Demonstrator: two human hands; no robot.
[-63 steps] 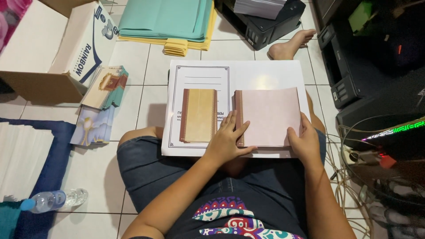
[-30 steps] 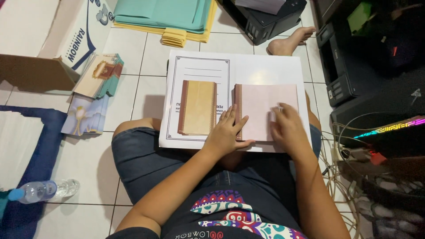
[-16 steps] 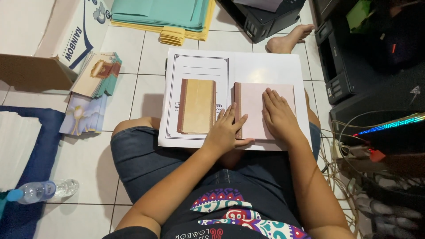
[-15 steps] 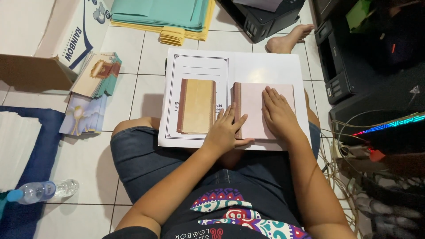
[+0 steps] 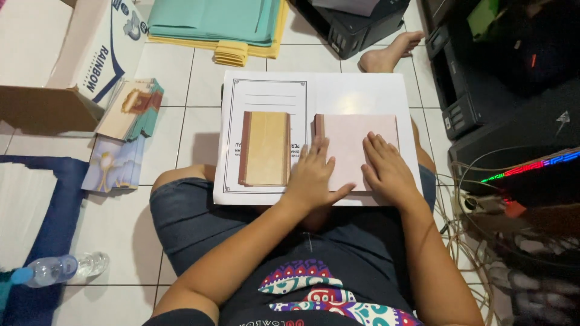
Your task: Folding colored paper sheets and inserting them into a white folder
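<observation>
My lap comes first, in dark shorts, with the white board (image 5: 314, 90) lying across my thighs. Both my hands rest flat on the pale pink sheet (image 5: 356, 148) that sits on the right half of that board: my left hand (image 5: 314, 178) presses its lower left part, fingers spread and thumb out toward the right, and my right hand (image 5: 386, 169) lies on its lower right part, fingers pointing up and slightly left. The hands are open, palms down, apart from each other with a strip of pink between them, gripping nothing. Two seconds ago my right hand was hooked over the sheet's right edge; since then it has come in onto the face, and in the last half second it has slid a little further right and down, while my left hand has hardly moved. Just left of the pink sheet lies the tan book cover (image 5: 264, 148) with its dark spine strip, untouched. On the tiles to my left sit a water bottle (image 5: 57, 268), stacks of printed cards (image 5: 130, 111) and a cardboard box (image 5: 66, 54). Beyond the board lie teal and yellow folders (image 5: 217, 24) and a bare foot (image 5: 386, 54).
</observation>
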